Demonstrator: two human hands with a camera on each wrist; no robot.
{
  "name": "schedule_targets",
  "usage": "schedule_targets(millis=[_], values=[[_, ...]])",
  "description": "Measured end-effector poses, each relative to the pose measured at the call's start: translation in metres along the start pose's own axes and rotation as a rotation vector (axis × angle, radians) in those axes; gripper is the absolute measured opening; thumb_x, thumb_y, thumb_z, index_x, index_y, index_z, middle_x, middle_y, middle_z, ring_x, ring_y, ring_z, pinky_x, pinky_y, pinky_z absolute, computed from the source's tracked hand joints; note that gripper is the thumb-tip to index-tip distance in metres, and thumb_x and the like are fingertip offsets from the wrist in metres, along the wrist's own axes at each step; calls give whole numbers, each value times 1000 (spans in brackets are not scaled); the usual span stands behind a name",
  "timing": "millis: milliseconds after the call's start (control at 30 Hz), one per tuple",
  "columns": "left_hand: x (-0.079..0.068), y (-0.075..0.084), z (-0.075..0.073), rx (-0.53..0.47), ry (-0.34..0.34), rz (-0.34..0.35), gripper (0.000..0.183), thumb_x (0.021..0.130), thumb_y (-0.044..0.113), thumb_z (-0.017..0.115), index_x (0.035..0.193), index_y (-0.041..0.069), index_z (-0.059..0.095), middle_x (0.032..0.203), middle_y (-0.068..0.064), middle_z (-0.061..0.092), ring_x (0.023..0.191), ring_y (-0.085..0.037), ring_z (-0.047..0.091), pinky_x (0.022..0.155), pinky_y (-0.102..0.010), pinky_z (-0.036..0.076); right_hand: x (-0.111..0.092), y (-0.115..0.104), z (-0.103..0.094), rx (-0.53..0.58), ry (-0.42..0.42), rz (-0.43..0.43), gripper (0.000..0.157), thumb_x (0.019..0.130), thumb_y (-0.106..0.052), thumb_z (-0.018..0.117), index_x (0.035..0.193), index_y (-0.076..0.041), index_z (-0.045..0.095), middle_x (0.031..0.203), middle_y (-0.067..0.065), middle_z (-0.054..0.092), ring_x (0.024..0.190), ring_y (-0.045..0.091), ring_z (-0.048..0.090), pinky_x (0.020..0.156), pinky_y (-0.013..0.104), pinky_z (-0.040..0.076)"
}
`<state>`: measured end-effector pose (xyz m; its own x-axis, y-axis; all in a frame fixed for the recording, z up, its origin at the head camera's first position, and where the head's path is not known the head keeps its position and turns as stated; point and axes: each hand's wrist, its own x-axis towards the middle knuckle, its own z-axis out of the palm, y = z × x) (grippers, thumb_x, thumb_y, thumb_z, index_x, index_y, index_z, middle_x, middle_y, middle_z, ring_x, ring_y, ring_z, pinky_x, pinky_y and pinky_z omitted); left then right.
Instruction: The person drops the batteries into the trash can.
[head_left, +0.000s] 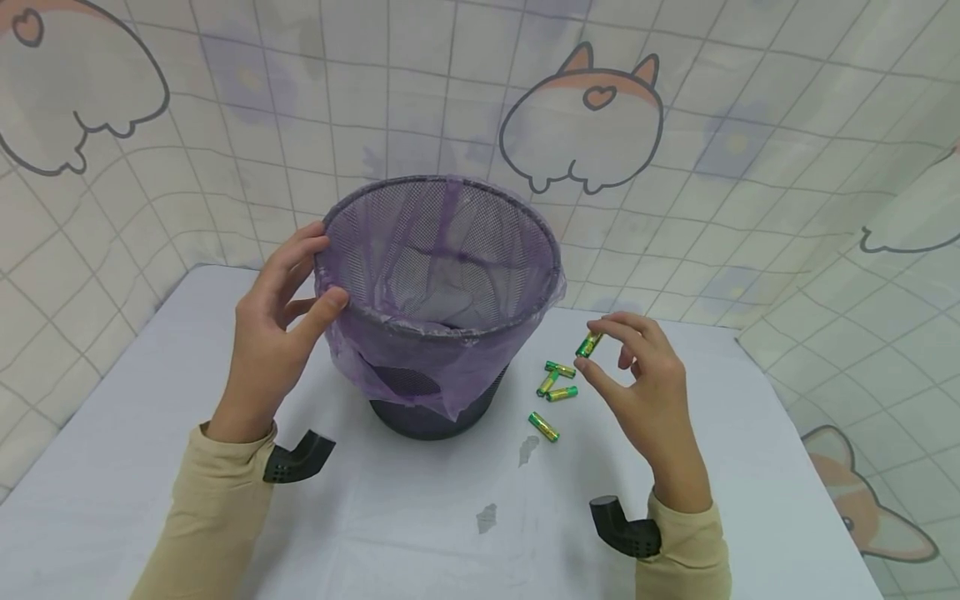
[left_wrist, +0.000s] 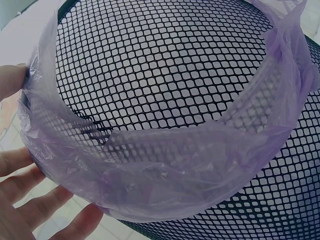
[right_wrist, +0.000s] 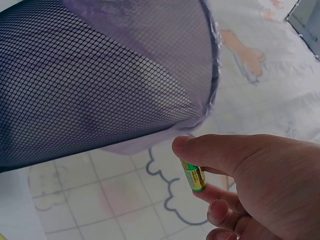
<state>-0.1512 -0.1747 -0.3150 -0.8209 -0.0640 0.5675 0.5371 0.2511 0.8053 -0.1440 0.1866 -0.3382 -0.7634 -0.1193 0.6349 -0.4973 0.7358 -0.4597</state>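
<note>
A round black mesh wastebasket (head_left: 431, 425) stands on the table, lined with a thin purple plastic bag (head_left: 450, 367) folded over its rim. My left hand (head_left: 273, 321) holds the basket's rim at the left, thumb and fingers against the bag-covered edge; the left wrist view shows the thumb and fingers (left_wrist: 45, 207) at that edge. To the right of the basket, my right hand (head_left: 645, 383) pinches a green and gold battery (right_wrist: 194, 175) between thumb and fingertip, above the table. Several similar batteries (head_left: 561, 393) lie on the table between basket and right hand.
The table (head_left: 360, 533) has a white cover with two small grey patches (head_left: 487, 518). Behind it and at the sides hangs a checked curtain (head_left: 420, 83) with cartoon animal prints. A black curved piece (head_left: 300, 458) sits at each wrist.
</note>
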Motion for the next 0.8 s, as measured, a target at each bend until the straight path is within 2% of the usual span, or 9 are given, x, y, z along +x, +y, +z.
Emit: schedule_targets(millis=[267,800], values=[[0,0,0,2,3,-3,52,90,5,64,140,12,49,152,0,41,140,-21,42,88,-19,45,4,-7,-4,17,20,-40,42,73,-3,81,114,-10,70,118,7,62,74,10,39,62,17,30],[0,1,1,8,5,-16,52,90,6,64,140,12,49,152,1,41,140,-21,42,88,-20,44,12,-19,-9,52,53,-73,42,73,-3,81,114,-7,69,117,9,62,74,10,39,62,23,32]])
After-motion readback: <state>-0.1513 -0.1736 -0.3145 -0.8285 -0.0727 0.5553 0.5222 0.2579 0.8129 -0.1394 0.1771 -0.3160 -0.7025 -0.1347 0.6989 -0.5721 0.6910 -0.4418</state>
